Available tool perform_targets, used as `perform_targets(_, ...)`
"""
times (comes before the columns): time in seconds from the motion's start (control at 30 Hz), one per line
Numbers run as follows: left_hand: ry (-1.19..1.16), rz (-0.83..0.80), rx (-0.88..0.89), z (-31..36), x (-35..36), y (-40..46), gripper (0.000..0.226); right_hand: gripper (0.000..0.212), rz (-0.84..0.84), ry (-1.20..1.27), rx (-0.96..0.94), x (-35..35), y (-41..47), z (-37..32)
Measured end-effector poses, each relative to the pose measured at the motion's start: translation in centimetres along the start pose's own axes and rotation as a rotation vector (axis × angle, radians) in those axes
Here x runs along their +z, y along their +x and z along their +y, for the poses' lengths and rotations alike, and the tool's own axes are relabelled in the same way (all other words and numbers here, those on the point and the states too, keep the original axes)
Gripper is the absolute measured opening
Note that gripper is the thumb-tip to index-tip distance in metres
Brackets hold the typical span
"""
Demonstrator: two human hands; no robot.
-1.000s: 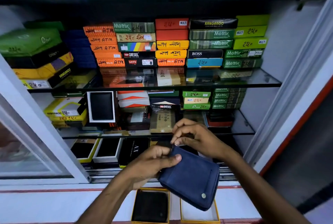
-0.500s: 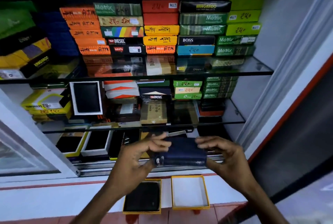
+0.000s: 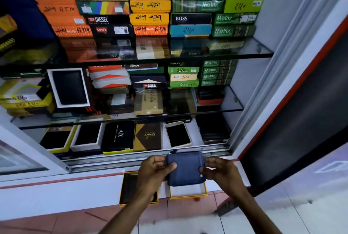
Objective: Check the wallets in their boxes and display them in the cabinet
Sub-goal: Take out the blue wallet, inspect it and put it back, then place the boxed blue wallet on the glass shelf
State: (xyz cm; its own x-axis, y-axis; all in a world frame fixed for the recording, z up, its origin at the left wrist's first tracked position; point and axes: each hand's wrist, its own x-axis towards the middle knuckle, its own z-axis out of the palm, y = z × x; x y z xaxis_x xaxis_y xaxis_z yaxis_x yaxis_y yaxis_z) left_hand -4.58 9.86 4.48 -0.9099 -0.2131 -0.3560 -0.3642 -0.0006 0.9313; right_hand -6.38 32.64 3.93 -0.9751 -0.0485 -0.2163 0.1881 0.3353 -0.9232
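A closed dark blue wallet (image 3: pixel 185 168) is held flat between both hands just above the floor. My left hand (image 3: pixel 153 172) grips its left edge and my right hand (image 3: pixel 221 174) grips its right edge. Directly beneath it lies an open yellow-rimmed box (image 3: pixel 188 192) with a white inside. To its left, partly hidden by my left forearm, lies a second yellow-rimmed box half (image 3: pixel 130 186) with a dark inside. The display cabinet (image 3: pixel 150 156) stands open in front, with open boxed wallets on its bottom shelf (image 3: pixel 178 135).
Glass shelves (image 3: pixel 244 53) hold stacks of several coloured wallet boxes. A sliding glass door (image 3: pixel 22 154) stands at the left, and the cabinet's white frame (image 3: pixel 282 90) runs down the right. Red floor tiles (image 3: pixel 84 218) lie below the cabinet base.
The wallet was open and tilted with a snap showing; it has since been folded shut and lowered toward the white-lined box. The camera view has tilted downward.
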Motion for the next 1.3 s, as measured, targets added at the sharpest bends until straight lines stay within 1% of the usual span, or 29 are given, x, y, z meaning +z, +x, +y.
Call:
perform_targets(0.03,0.054,0.026,-0.012,-0.8,0.6,0.3,0.021,0.023,-0.011,-0.045,0.038,0.2,0.0,0.9)
perform_targets(0.07,0.134,0.044,-0.003,-1.4,1.1,0.6,0.020,0.019,-0.016,-0.093,0.066,0.4,0.1,1.5)
perform_targets(0.13,0.307,0.067,0.022,-2.7,2.0,0.9,0.025,0.011,-0.020,-0.194,0.109,0.9,0.5,2.9)
perform_targets(0.23,0.543,0.065,0.043,-4.7,2.7,1.7,0.025,0.012,0.016,-0.374,0.124,2.2,1.3,5.0)
perform_targets(0.3,0.646,0.025,0.066,-6.0,3.1,2.4,0.023,0.010,0.067,-0.364,0.138,3.1,1.7,6.0)
perform_targets(0.37,0.692,0.018,0.092,-6.8,3.4,2.9,0.019,0.011,0.087,-0.342,0.164,3.5,2.2,6.7)
perform_targets(0.47,0.639,0.050,0.069,-6.7,3.5,3.4,0.015,0.012,0.083,-0.346,0.202,3.5,2.8,7.3)
perform_targets(0.53,0.582,0.082,0.060,-6.0,3.2,3.3,0.022,0.013,0.121,-0.281,0.201,2.9,2.7,6.7)
perform_targets(0.67,0.397,0.181,0.124,-2.4,2.1,2.0,0.026,0.020,0.220,-0.106,0.137,0.9,1.9,2.8)
perform_targets(0.73,0.324,0.212,0.185,0.4,1.3,1.6,0.027,0.021,0.212,0.032,0.080,0.0,1.7,-0.2)
perform_targets(0.87,0.144,0.261,0.359,6.6,0.1,1.1,0.030,0.020,0.231,0.186,-0.125,-1.2,1.6,-7.3)
perform_targets(0.93,0.099,0.303,0.473,9.8,-0.3,1.0,0.031,0.020,0.252,0.253,-0.217,-1.5,2.3,-10.4)
perform_targets(1.03,0.116,0.349,0.579,12.8,-0.4,2.3,0.032,0.023,0.278,0.269,-0.311,-1.4,4.8,-13.5)
perform_targets(1.17,0.130,0.329,0.659,15.4,0.6,6.1,0.038,0.028,0.306,0.205,-0.354,-0.9,10.2,-15.2)
perform_targets(1.3,0.155,0.262,0.628,16.9,2.2,10.2,0.051,0.034,0.342,0.154,-0.323,-0.8,15.4,-15.7)
